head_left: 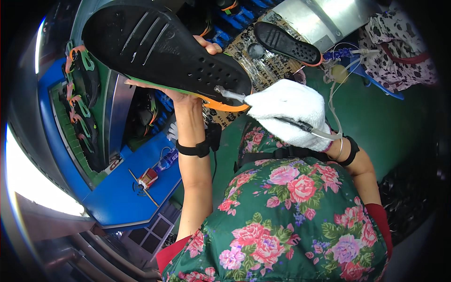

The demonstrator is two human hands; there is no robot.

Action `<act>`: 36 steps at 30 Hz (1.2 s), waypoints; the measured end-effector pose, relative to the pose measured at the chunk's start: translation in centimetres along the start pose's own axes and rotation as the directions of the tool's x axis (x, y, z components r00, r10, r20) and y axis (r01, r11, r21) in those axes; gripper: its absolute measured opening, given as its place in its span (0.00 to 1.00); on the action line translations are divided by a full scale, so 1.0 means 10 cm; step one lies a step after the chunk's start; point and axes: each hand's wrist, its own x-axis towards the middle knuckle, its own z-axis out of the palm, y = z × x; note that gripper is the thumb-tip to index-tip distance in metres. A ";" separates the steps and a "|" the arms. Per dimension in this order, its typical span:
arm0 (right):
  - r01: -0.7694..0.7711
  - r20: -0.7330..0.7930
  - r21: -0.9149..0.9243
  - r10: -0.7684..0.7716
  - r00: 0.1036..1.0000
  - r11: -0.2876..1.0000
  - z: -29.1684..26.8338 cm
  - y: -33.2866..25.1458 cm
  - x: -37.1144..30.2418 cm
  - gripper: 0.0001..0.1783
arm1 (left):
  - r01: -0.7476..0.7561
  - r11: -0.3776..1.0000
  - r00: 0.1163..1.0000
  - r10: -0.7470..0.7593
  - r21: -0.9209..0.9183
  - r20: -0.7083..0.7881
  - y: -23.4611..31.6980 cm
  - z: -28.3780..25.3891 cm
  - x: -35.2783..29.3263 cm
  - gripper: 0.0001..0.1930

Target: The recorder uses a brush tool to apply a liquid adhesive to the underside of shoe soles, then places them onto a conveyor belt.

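My left hand [184, 96], bare, grips a large black shoe sole [141, 44] from beneath and along its edge, with fingertips showing over the far side. The sole has holes at one end, three long slots at the other, and a green and orange rim. In my right hand [286, 105], covered by a white knit glove, is a brush [230, 94] whose pale, wet-looking tip touches the holed end of the sole. A clear tube [329, 136] runs to the brush's dark handle. The glove hides most of the right fingers.
Another black sole [284, 43] lies on a patterned, plastic-covered board [270, 70] beside a small round dark dish [255, 50]. A metal box [324, 19] and spotted cloth [397, 51] are beyond. At left, strappy shoe parts [82, 103] line a conveyor near a blue table [117, 202].
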 end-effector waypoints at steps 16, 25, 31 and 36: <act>-0.028 0.109 0.304 -0.005 0.994 0.952 0.02 0.04 0.01 0.07 | 0.202 0.976 0.978 -0.205 0.080 0.026 0.05 -0.05 -0.06 0.66; 0.023 0.276 0.409 -0.147 0.950 0.912 -0.02 0.13 0.06 0.13 | 0.332 0.941 0.939 -0.336 0.061 0.069 0.06 -0.02 0.08 0.67; 0.230 0.215 0.036 -0.232 0.949 0.973 0.00 0.25 0.14 0.14 | 0.422 0.902 0.891 -0.431 0.088 0.144 0.03 0.07 0.08 0.65; 0.088 0.384 0.255 -0.185 0.905 0.963 0.00 0.20 0.20 0.12 | 0.464 0.872 0.870 -0.482 0.158 0.104 0.03 -0.04 0.09 0.61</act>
